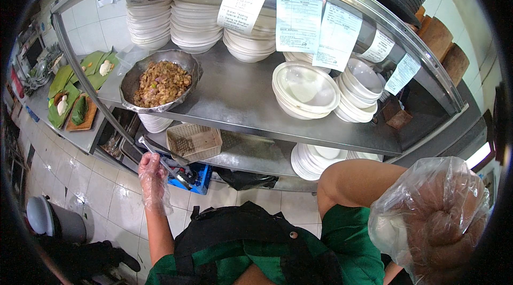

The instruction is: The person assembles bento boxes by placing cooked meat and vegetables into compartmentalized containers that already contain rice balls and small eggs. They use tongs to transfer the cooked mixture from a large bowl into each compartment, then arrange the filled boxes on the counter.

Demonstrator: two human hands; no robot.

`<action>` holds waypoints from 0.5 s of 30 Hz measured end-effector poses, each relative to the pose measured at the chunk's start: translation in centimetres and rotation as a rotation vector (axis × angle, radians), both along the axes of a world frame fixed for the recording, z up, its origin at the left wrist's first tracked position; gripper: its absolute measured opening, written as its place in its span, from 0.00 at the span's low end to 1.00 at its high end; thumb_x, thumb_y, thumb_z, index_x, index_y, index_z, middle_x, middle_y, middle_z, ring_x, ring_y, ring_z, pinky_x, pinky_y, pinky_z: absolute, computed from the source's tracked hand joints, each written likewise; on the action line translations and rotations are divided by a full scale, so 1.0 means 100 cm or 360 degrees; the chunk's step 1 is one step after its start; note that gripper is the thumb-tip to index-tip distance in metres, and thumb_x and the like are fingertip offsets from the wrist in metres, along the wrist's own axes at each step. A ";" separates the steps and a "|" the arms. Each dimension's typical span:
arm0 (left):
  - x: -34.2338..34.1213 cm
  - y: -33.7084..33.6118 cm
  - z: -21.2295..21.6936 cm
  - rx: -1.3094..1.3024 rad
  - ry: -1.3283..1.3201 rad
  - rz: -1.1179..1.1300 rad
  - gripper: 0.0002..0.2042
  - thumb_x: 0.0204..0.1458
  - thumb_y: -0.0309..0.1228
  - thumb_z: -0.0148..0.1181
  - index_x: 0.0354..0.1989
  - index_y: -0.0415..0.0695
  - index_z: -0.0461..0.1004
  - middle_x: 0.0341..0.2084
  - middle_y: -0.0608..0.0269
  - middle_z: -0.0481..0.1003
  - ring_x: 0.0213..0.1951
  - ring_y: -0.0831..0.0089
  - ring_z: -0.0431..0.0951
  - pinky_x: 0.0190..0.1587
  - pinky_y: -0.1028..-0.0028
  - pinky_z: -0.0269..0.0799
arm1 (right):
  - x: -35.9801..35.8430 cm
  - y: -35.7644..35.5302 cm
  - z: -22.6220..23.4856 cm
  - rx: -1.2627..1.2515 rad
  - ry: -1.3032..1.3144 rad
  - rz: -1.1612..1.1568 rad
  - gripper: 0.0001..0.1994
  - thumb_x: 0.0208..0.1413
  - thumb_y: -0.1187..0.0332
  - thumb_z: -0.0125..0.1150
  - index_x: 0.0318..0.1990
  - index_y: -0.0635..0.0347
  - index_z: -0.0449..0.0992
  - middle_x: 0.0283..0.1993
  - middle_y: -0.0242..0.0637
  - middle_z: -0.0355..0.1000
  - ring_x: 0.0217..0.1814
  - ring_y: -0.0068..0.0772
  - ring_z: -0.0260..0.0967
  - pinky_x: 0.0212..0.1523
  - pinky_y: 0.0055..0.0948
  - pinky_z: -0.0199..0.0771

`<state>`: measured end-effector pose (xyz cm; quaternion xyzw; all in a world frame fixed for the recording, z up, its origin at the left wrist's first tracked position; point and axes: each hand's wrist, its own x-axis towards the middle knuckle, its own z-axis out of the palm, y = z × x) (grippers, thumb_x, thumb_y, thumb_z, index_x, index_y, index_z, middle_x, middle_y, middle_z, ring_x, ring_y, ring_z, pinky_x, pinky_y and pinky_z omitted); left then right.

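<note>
My left hand [153,173], in a clear plastic glove, is closed around a long silver metal utensil [170,168] below the shelf's front edge; its exact kind is unclear. Close to the camera at the right, my right hand [435,215] is raised in a loose clear plastic glove. Its fingers look curled, and a whitish patch shows through the plastic, too unclear to name. Up on the steel shelf [235,100], beyond my left hand, a foil-like silver bowl [128,84] holds chopped brown food [163,84]. A perforated plastic basket [193,143] is on the lower level near the utensil.
White bowls [305,90] and stacked white dishes [195,23] fill parts of the shelf. Paper slips [336,36] hang from the upper rail. Leaf-lined food [61,103] lies on the left counter. A blue crate [200,178] sits underneath; a grey bin [56,218] stands on the tiled floor.
</note>
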<state>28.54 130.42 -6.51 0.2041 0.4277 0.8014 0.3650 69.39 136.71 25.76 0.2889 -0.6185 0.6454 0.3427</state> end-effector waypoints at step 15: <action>0.002 -0.004 0.005 -0.0063 0.0037 -0.0006 0.08 0.53 0.31 0.60 0.27 0.49 0.66 0.16 0.77 0.61 0.16 0.86 0.58 0.18 0.84 0.54 | 0.020 -0.024 0.021 0.0165 0.0065 0.0040 0.11 0.54 0.62 0.58 0.35 0.62 0.72 0.29 0.41 0.69 0.26 0.31 0.68 0.25 0.29 0.71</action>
